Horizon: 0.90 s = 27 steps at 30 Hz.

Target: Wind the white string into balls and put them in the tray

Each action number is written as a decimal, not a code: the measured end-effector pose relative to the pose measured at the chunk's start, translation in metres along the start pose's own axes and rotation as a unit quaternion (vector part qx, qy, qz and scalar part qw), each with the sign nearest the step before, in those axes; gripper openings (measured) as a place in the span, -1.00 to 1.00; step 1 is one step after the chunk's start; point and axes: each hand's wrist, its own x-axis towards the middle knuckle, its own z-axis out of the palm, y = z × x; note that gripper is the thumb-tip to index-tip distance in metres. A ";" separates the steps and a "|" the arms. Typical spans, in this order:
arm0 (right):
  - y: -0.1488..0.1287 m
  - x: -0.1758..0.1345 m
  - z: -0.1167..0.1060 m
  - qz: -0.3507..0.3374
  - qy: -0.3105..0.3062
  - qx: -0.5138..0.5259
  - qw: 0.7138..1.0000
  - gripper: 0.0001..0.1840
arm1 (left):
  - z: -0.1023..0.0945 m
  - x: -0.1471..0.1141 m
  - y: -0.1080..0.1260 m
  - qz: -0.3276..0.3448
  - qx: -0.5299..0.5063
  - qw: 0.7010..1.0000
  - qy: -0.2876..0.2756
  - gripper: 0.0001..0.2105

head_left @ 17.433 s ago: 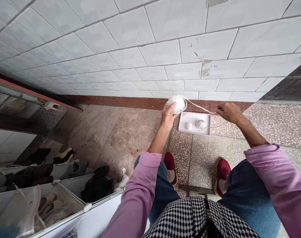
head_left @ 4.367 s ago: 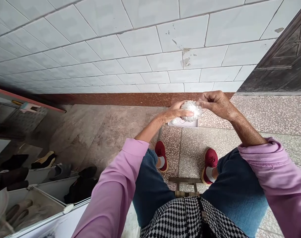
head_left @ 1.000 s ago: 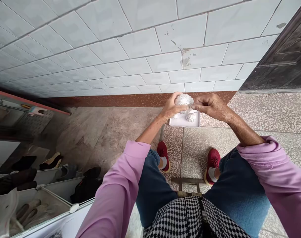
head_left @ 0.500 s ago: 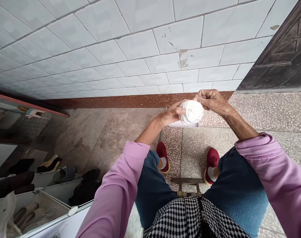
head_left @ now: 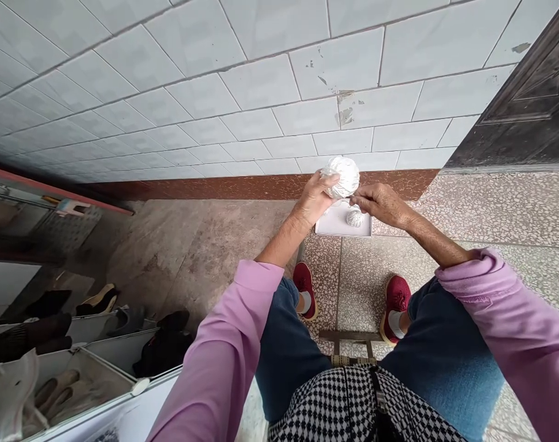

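Observation:
A large ball of white yarn (head_left: 346, 176) is held up by my left hand (head_left: 315, 195), whose fingers wrap its left and under side. My right hand (head_left: 383, 204) is closed in a pinch at the ball's lower right, at the yarn strand; the strand itself barely shows. Below both hands, a light shallow tray (head_left: 332, 232) rests on the floor. A smaller ball of white yarn (head_left: 354, 218) lies in it, near its right side.
A tiled wall (head_left: 251, 126) rises ahead, with a dark door (head_left: 528, 116) at right. To the left stands an open rack (head_left: 118, 362) with shoes. My red shoes (head_left: 304, 290) are on the speckled floor, and part of a wooden stool (head_left: 353, 336) shows between my legs.
The large ball has moved up and left with my left hand. My right hand has shifted from its upper right to its lower right. The small ball in the tray is now visible.

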 end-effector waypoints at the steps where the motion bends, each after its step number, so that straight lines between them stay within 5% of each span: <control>1: -0.003 -0.002 0.001 -0.005 -0.014 0.006 1.000 -0.71 | -0.004 0.002 -0.003 0.002 0.013 1.000 0.013 -0.16; 8: -0.025 -0.012 -0.006 -0.054 -0.038 0.037 0.997 -0.58 | -0.014 0.007 -0.015 0.038 0.165 0.981 0.100 -0.15; 13: -0.024 -0.012 -0.021 -0.031 0.034 0.074 0.996 -0.34 | -0.002 -0.006 -0.005 0.025 0.258 0.966 0.009 -0.28; 17: -0.013 -0.012 -0.032 -0.006 0.055 0.098 0.994 -0.38 | 0.004 -0.011 -0.005 0.027 0.298 0.952 -0.069 -0.37; 27: 0.001 -0.006 -0.038 -0.016 0.049 0.181 0.982 -0.27 | 0.009 -0.021 0.004 -0.045 0.194 0.959 -0.199 -0.39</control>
